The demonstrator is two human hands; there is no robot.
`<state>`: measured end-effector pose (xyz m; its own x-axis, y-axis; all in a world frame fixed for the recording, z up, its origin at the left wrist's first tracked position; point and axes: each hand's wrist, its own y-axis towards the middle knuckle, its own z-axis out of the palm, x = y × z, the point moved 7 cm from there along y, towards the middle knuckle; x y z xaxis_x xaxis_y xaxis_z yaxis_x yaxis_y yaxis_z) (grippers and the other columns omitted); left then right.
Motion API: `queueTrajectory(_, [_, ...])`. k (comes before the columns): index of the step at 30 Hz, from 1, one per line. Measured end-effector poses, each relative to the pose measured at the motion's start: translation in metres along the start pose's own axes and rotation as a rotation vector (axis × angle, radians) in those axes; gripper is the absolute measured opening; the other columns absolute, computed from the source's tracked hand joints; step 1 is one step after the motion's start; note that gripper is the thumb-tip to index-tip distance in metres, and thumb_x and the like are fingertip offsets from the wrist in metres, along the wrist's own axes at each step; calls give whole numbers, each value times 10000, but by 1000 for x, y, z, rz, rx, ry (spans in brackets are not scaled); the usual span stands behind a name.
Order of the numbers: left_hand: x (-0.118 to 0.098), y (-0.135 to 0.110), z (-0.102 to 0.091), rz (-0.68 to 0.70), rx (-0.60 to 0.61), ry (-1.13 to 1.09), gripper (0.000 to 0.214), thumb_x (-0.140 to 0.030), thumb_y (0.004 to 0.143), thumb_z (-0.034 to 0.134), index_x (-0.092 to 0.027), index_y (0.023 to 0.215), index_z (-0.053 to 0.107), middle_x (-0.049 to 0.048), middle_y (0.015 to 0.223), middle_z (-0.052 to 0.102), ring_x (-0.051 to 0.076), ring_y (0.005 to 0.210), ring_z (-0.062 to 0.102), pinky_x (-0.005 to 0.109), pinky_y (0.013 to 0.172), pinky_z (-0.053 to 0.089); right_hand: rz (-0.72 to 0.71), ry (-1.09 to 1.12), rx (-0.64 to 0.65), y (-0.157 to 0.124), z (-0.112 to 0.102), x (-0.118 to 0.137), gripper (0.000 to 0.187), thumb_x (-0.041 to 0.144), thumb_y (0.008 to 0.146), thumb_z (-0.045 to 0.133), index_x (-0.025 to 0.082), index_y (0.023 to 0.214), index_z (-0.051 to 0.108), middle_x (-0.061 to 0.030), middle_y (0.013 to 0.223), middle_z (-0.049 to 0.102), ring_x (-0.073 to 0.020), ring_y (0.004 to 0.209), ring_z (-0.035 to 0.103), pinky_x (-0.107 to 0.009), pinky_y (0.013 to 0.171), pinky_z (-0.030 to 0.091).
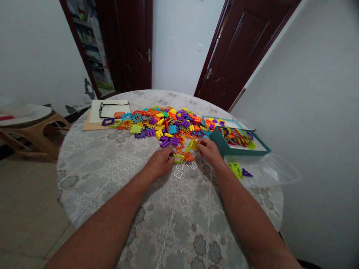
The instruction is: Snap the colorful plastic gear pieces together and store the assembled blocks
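My left hand (160,163) is closed at the left edge of a yellow-green notched plastic building piece (178,159), which has a pale insert in its middle. Its fingertips are partly hidden. An orange notched piece (189,157) lies right beside that green one. Between the thumb and fingers of my right hand (209,150) is a yellow building piece (194,145), with a lime-green piece (189,146) just left of it. White window frames (178,173) lie on the tablecloth below both hands.
Beyond my hands spreads a heap of coloured building pieces (168,123). A green box (244,152) with more pieces stands at the right, near a clear plastic bag (269,172). Eyeglasses (101,110) rest on paper (116,108) at the far left of the round table (168,224).
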<state>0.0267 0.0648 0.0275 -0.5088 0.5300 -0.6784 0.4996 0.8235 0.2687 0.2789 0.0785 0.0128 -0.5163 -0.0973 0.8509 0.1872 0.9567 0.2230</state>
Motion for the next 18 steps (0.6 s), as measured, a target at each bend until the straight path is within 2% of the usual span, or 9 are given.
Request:
queueTrajectory(3, [-2, 0, -1, 5, 5, 11, 182, -116, 872, 561, -222, 950, 687, 33, 881, 709, 206, 837, 642, 341, 833, 493, 0, 19, 54, -4, 7, 7, 196, 354, 777, 587, 203, 854, 686, 43, 640, 587, -157, 604, 524, -260, 590, 404])
queueTrajectory(6, [-6, -1, -1, 50, -9, -23, 137, -151, 882, 589, -214, 953, 688, 54, 940, 708, 223, 908, 658, 361, 883, 520, -87, -65, 55, -9, 13, 22, 185, 332, 799, 575, 202, 863, 691, 24, 708, 625, -165, 663, 551, -268, 630, 416])
queueTrajectory(10, [-17, -3, -3, 179, -61, -85, 106, -178, 883, 637, -220, 970, 681, 104, 1216, 690, 259, 1187, 637, 426, 1081, 494, -256, -267, -28, -21, 18, 52, 156, 261, 849, 551, 209, 883, 693, -11, 780, 654, -183, 725, 574, -288, 685, 421])
queueTrajectory(13, [-20, -3, -4, 183, -73, -87, 104, -202, 894, 651, -219, 992, 680, 111, 1343, 656, 272, 1297, 599, 450, 1144, 460, -385, -373, -43, -31, 26, 74, 142, 199, 851, 545, 212, 880, 684, -40, 829, 662, -200, 781, 591, -307, 741, 437])
queueTrajectory(15, [-19, -2, -5, 147, -68, -73, 106, -200, 906, 639, -220, 1000, 683, 99, 1267, 697, 262, 1227, 633, 436, 1099, 482, -443, -388, -4, -36, 31, 84, 139, 188, 857, 549, 214, 886, 683, -45, 838, 662, -206, 800, 595, -315, 758, 441])
queueTrajectory(18, [-15, -1, -7, 68, -55, -58, 130, -180, 915, 609, -226, 999, 698, 71, 1051, 747, 234, 992, 674, 405, 962, 511, -483, -314, 113, -41, 36, 91, 141, 214, 892, 549, 216, 917, 687, -39, 849, 663, -199, 810, 601, -312, 758, 444])
